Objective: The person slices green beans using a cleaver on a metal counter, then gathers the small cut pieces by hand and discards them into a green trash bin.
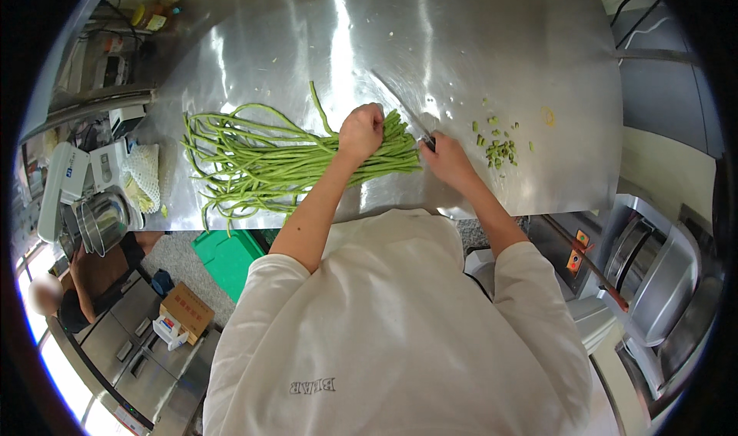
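A wide bundle of green long beans (277, 158) lies sideways on the stainless steel table (496, 38), its cut ends gathered at the right. Near those ends my left hand (361, 132) is curled over the beans and grips some at the upper side; its fingertips are partly hidden. My right hand (447, 158) holds a knife (400, 103) by its dark handle, just right of the bean ends. The blade points up and left, away from my body, beside the bundle. Short cut bean pieces (501, 152) are scattered right of my right hand.
At the table's left edge are a white foam net (142, 176) and steel bowls (104, 223). A green bin lid (230, 260) and a cardboard box (187, 312) are below left. Another person (86, 292) is at far left. A wooden-handled tool (588, 263) lies at right.
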Demonstrator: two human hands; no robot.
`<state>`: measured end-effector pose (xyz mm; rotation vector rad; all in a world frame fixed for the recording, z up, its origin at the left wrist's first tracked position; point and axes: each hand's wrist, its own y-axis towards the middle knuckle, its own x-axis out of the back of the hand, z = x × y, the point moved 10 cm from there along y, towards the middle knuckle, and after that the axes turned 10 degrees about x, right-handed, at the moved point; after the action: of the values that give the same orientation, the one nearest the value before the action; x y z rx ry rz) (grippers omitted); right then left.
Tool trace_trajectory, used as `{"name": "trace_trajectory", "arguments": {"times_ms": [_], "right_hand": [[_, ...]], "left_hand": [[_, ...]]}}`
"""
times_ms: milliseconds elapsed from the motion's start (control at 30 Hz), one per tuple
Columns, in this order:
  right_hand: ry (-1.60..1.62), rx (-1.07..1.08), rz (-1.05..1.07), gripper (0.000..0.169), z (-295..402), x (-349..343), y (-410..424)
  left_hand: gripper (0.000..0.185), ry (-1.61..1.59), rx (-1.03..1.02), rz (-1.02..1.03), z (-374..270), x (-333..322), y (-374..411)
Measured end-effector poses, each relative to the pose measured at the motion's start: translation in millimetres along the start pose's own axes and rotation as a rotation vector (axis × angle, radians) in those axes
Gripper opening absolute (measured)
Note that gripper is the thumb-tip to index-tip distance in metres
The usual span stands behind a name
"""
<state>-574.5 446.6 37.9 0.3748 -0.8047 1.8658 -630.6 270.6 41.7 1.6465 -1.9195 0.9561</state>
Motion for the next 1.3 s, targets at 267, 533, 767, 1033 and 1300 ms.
{"name": "trace_trajectory", "arguments": {"times_ms": [267, 533, 767, 1033, 1300], "right_hand": [[0.094, 0.006, -0.094, 0.037, 3, 19, -33], [0.086, -0.005, -0.101, 0.038, -13, 4, -52], [0.060, 0.029, -0.104, 0.035, -15, -5, -55], [0.074, -0.020, -0.110, 0.038, -12, -3, -61], [0.110, -0.050, -0.092, 0.039, -18, -11, -60]], "left_hand": [[0.012, -0.015, -0.064, -0.089, 8, 41, -10], [0.008, 0.097, -0.198, -0.084, -28, 37, -41], [0.007, 0.068, -0.202, -0.128, -41, 35, -38], [0.005, 0.394, -0.444, -0.015, -58, 15, -47], [0.012, 0.187, -0.203, -0.111, -42, 16, -31]]}}
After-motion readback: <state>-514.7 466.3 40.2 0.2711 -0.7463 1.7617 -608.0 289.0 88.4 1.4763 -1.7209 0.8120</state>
